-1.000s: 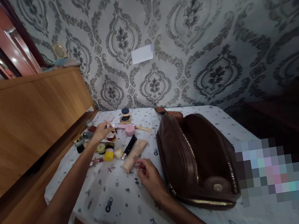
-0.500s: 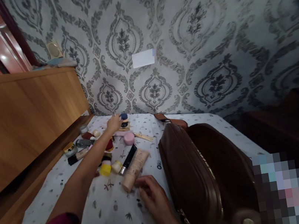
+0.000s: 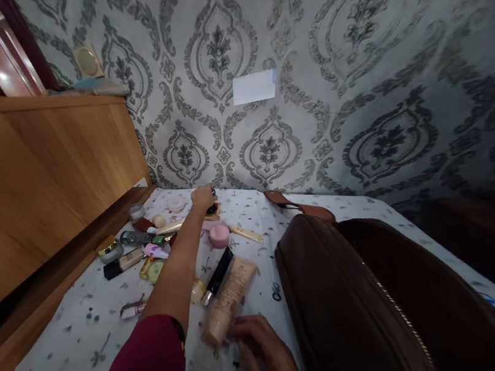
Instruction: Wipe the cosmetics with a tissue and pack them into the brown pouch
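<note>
My left hand [image 3: 203, 197] reaches to the far part of the cloth, its fingers closed over a small jar with a dark blue lid [image 3: 213, 192], mostly hidden by the hand. Just below it lies a dark round item on a tan compact [image 3: 213, 211]. Close to me, my right hand [image 3: 269, 353] rests on the cloth with fingers loosely curled and apart, its fingertips beside the cap of a beige cosmetic tube [image 3: 231, 296]. Alongside the tube lies a black-and-silver stick [image 3: 219, 275]. A pink round pot [image 3: 219, 235] and a slim cream tube [image 3: 246, 234] lie farther off.
A large brown leather bag [image 3: 333, 296] stands unzipped at the right, its strap [image 3: 300, 208] behind it. Several cosmetics, including a gold-lidded jar [image 3: 109, 248] and a foundation bottle [image 3: 124, 263], lie at the left. A wooden panel [image 3: 44, 166] borders the left; patterned wall stands behind.
My left hand has moved slightly right and closed over the dark blue-lidded jar. The view has shifted, and my left sleeve shows farther in. My right hand stays by the beige tube.
</note>
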The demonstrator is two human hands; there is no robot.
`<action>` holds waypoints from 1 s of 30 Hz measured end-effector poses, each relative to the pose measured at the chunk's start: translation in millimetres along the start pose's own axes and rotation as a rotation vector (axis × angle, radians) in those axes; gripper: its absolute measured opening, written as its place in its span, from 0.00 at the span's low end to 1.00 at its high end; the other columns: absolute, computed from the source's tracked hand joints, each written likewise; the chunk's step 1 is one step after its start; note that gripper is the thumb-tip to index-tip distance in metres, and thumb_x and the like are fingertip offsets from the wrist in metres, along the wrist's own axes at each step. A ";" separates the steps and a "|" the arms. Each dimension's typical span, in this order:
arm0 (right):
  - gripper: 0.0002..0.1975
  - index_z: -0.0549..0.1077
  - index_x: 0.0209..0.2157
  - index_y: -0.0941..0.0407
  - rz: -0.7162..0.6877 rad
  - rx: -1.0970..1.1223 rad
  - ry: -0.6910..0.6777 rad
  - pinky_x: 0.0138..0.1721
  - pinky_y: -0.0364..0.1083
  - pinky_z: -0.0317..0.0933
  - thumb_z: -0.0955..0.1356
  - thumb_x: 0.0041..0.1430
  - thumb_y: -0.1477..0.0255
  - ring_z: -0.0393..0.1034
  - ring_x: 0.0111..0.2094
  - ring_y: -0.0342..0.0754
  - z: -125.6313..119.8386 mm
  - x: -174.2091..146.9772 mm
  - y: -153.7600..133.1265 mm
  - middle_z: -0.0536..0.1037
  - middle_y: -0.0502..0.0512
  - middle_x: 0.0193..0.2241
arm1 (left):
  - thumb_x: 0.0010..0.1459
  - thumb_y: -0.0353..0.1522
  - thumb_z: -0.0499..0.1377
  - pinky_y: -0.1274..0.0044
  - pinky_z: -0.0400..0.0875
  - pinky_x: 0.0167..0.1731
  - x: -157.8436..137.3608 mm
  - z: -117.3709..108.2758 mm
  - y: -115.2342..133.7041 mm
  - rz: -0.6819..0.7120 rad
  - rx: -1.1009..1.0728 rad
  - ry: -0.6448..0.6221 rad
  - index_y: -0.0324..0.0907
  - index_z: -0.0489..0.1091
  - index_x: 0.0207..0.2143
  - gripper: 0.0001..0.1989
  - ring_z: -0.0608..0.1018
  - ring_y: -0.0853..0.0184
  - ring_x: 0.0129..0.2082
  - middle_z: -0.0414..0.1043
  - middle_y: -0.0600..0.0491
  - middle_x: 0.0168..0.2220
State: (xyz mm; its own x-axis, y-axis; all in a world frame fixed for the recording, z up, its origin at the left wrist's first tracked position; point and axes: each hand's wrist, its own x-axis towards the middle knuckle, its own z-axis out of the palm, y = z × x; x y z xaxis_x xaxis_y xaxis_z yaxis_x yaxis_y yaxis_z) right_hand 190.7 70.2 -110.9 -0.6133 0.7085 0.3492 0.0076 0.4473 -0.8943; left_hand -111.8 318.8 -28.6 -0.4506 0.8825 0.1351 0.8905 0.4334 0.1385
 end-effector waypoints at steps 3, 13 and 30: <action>0.10 0.76 0.39 0.53 -0.025 -0.033 -0.018 0.40 0.39 0.70 0.62 0.64 0.75 0.76 0.40 0.45 -0.6 -0.1 1.4 0.76 0.56 0.40 | 0.65 0.39 0.59 0.61 0.72 0.50 -3.1 -5.3 -14.1 -0.052 0.029 -0.019 0.39 0.68 0.54 0.19 0.75 0.59 0.51 0.70 0.45 0.53; 0.08 0.76 0.37 0.53 -0.046 -0.115 0.000 0.41 0.40 0.71 0.64 0.64 0.72 0.77 0.42 0.46 -1.5 4.0 -2.4 0.78 0.56 0.40 | 0.63 0.54 0.50 0.69 0.70 0.49 -29.6 -56.7 -83.4 -0.118 0.088 -0.006 0.40 0.75 0.48 0.30 0.76 0.53 0.53 0.75 0.40 0.51; 0.09 0.77 0.34 0.53 0.040 -0.101 0.007 0.40 0.44 0.71 0.65 0.64 0.67 0.76 0.42 0.50 3.7 7.7 -10.9 0.78 0.59 0.40 | 0.57 0.51 0.58 0.65 0.69 0.51 -74.3 -59.5 -226.7 -0.385 0.140 -0.044 0.47 0.63 0.59 0.32 0.72 0.48 0.57 0.66 0.38 0.60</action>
State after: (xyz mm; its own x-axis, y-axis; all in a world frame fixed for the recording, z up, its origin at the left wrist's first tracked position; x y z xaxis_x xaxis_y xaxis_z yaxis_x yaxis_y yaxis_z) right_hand 182.9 68.7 -99.5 -0.6052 0.7308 0.3157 0.1123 0.4710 -0.8749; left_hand -284.0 144.1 -11.7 -0.7523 0.6564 0.0566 0.6585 0.7517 0.0355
